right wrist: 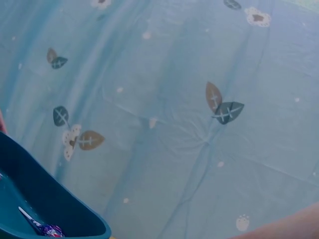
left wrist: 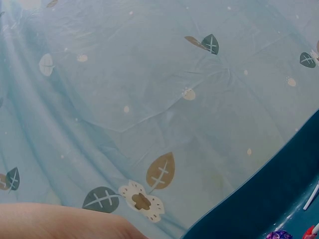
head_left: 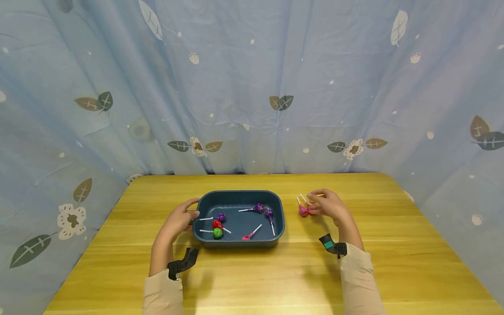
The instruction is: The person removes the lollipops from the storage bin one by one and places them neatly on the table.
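Left hand partly shows lower left; blue tray lower right holds purple lollipop, red lollipop; leaf-print curtain behind.

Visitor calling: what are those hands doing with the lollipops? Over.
Left hand touching the dark blue tray, left end. Right hand at two pink lollipops on the table, grip unclear. In the way: tray's right wall.

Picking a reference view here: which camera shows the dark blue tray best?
The head view: nearly the whole dark blue tray shows, the left hand covering just some edge. The left wrist view catches only part, at lower right; the right wrist view only part, at lower left.
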Demonstrator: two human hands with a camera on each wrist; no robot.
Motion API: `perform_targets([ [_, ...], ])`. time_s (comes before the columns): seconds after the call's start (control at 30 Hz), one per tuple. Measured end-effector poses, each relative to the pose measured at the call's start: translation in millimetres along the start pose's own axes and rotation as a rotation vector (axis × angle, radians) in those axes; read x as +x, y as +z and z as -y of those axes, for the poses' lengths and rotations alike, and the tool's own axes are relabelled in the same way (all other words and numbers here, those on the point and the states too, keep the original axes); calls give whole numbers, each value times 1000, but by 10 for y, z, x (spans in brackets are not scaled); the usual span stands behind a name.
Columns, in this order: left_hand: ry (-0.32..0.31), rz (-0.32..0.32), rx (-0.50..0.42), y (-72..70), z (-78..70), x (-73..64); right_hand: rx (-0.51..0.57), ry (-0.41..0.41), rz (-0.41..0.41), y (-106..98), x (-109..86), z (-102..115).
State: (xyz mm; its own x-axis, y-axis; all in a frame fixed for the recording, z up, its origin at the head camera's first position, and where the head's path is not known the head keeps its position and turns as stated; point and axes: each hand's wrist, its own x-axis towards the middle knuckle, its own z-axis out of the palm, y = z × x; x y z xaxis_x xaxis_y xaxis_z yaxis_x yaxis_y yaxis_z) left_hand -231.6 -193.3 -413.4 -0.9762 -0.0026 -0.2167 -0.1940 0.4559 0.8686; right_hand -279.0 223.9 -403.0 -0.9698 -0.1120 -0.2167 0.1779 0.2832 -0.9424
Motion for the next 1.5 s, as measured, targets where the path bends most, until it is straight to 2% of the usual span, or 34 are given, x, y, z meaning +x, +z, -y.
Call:
perform_targets([
  [0.17, 5, -1, 12, -3, -9, -2, -18, -22, -10, 53, 12, 18],
  [0.4, 12, 5, 22, -3, -22, -15, 14, -95, 40, 141, 21, 38],
  [0.67, 13, -1, 33, -9, -27, -12, 43, -140, 60, 252, -1, 86],
  [0.87, 15, 5, 10, 2, -22, -13, 66, -189, 118, 377, -9, 114],
  [1.27, 10, -7, 6, -4, -14, -14, 102, -214, 245, 640, -6, 166],
  [1.5, 4, -14, -10, 8, 2, -9, 84, -208, 256, 826, 23, 182],
])
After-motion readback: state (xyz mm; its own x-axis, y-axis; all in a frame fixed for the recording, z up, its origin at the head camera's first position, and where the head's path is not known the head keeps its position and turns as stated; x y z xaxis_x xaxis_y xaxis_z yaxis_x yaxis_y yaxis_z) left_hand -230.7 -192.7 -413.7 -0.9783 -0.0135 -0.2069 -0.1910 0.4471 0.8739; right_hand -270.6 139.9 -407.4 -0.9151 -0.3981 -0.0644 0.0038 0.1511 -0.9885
